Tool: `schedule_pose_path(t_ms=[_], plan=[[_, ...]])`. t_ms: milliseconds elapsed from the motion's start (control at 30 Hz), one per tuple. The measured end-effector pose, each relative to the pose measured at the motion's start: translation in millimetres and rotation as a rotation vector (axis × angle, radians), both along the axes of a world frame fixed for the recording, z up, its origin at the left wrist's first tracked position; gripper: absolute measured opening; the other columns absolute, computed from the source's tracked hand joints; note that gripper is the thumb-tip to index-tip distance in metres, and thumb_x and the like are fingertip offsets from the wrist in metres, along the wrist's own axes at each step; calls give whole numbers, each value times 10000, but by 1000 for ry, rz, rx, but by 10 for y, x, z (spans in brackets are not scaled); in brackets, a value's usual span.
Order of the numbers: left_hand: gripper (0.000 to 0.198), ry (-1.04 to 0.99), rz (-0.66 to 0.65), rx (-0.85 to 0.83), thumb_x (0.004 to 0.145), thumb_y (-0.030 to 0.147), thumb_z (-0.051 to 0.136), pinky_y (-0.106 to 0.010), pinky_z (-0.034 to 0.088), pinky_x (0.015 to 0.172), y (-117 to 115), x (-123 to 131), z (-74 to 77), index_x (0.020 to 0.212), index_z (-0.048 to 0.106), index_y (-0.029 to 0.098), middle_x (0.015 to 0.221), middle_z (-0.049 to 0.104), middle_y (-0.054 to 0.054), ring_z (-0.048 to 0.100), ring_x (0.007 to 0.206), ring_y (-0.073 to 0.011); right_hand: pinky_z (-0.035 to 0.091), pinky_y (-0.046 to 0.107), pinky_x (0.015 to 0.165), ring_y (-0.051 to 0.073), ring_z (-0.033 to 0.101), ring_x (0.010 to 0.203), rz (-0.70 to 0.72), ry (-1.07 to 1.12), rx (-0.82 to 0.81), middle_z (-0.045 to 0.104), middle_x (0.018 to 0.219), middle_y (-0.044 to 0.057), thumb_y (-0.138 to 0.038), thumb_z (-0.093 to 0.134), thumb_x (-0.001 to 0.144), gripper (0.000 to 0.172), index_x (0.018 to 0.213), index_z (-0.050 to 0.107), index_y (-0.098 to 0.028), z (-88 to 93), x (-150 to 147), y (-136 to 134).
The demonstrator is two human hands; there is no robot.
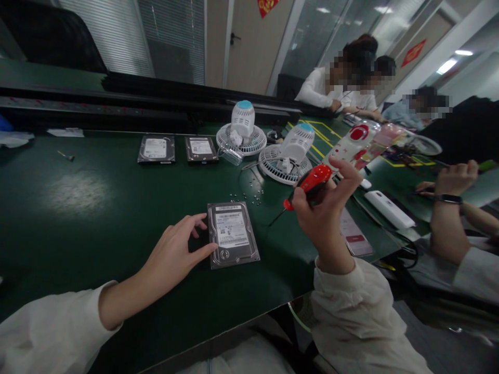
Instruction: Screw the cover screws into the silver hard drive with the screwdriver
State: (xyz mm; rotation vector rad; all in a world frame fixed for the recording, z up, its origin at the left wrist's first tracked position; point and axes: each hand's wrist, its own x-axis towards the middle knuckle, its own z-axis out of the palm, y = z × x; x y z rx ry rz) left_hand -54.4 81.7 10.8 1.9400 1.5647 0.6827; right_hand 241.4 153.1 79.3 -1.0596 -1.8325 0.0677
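Note:
A hard drive [233, 234] lies flat on the green table, its printed label facing up. My left hand [183, 244] is at the drive's left side, with thumb and fingers spread apart. The thumb tip rests on the lower left edge and the fingertips are at the upper left edge. To the right of the drive, my right hand [325, 208] grips a red and black screwdriver [315, 178]. Its thin shaft points down and left toward the tabletop. Several small screws [255, 195] are scattered just behind the drive.
Two more hard drives [156, 149] [200, 149] lie farther back. Beside them stand two white fans [242, 130] [294, 150]. A phone [355, 234] and a white power strip [390, 209] lie at right. A co-worker's hand [456, 179] is at far right; other people sit behind.

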Motion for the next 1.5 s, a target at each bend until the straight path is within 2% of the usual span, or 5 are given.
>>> schedule_pose_path(t_ms=[333,667,833,1033,1500], plan=[[264,-84,-61,17,902,416,707,-426,469,837,89,19,-41,1079,643,232,1060,676,-32,629,919,-246,387,241,417,81,464,412,-146,-121,116,516,588,-122,-228,741,769,469,1168,493,-231,194,10,55],[301,-142,-149,-32,886,461,730,-405,464,850,185,-68,-40,1079,671,238,1076,681,-25,622,937,-240,464,223,505,31,538,612,329,-7,421,577,1148,22,-337,677,838,369,1171,534,-271,776,-551,173],[212,-172,-155,2,941,397,670,-394,462,844,174,-72,-79,1084,674,240,1065,682,-17,624,915,-219,472,216,535,36,503,660,580,82,300,549,1194,21,-392,661,879,395,1223,490,-298,590,-923,332],[181,-179,-149,9,944,376,670,-390,450,834,172,-75,-112,1056,667,234,1042,670,-14,612,895,-208,440,205,511,57,463,646,587,162,244,524,976,-11,-504,662,894,417,1201,488,-281,366,-990,520],[140,-180,-130,-2,946,349,654,-396,441,839,166,-52,-81,1025,677,236,1005,673,-9,620,859,-202,446,173,501,30,482,648,665,179,170,513,1076,4,-416,710,870,413,1201,502,-284,275,-1027,536]])
